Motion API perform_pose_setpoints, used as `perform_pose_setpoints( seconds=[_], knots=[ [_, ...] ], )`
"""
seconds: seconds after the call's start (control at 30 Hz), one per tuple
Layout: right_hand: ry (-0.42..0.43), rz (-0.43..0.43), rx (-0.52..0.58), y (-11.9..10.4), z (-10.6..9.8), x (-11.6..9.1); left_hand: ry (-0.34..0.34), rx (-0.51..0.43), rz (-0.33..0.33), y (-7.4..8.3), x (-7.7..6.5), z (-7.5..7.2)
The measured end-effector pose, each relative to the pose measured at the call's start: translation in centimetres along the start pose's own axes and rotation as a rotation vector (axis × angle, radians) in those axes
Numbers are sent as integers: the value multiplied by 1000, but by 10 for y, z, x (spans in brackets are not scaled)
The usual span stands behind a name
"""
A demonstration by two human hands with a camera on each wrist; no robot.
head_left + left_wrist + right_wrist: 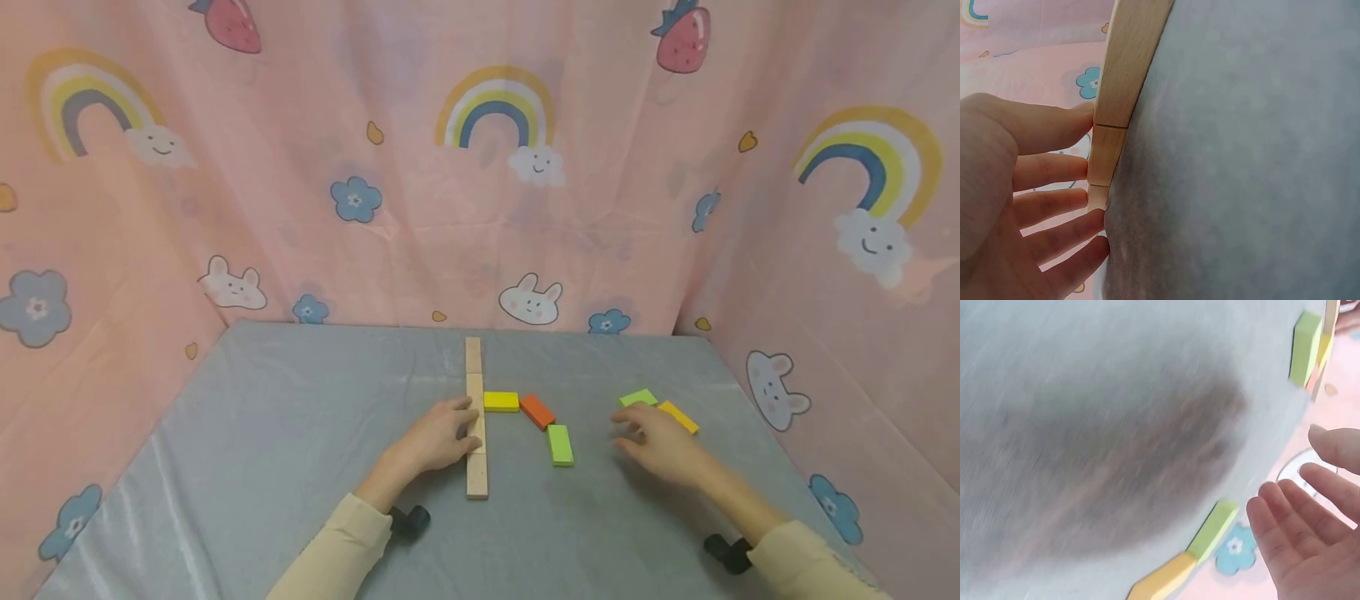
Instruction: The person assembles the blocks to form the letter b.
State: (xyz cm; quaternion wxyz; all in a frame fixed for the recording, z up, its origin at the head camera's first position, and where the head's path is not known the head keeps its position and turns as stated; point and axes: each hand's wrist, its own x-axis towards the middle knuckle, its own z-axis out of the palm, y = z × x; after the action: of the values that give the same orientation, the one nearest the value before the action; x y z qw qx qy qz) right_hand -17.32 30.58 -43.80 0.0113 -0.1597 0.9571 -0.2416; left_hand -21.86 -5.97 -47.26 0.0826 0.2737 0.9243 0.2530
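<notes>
Three plain wooden blocks [477,479] lie end to end in a straight row pointing away from me. Extended fingers of my left hand [435,435] rest along the left side of that row, with the thumb by a seam between two blocks [1110,153]. From the row's right side a yellow block [501,402], an orange-red block [537,412] and a green block [560,446] curve toward me. My right hand [663,442] hovers empty with loosely bent fingers, close to a second green block [637,398] and an orange-yellow block [678,417].
A grey cloth [315,500] covers the table. Pink printed curtains [450,242] enclose it at the back and both sides. Dark wrist-worn devices [411,522] show by both sleeves.
</notes>
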Motion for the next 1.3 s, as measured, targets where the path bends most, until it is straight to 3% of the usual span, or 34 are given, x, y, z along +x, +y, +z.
perform_pose_setpoints(
  seconds=[0.27, 0.5, 0.77, 1.3],
  knots=[
    [57, 16, 16, 24, -14, -4, 0, 10, 4, 1, -1, 0],
    [91, 65, -42, 39, -22, -7, -4, 17, 5, 0, 0, 0],
    [113, 112, -20, 60, -22, -8, -10, 10, -4, 1, -1, -2],
    [128, 294, 77, 85, -19, -12, -9, 18, -6, -1, 0, 1]
  ],
)
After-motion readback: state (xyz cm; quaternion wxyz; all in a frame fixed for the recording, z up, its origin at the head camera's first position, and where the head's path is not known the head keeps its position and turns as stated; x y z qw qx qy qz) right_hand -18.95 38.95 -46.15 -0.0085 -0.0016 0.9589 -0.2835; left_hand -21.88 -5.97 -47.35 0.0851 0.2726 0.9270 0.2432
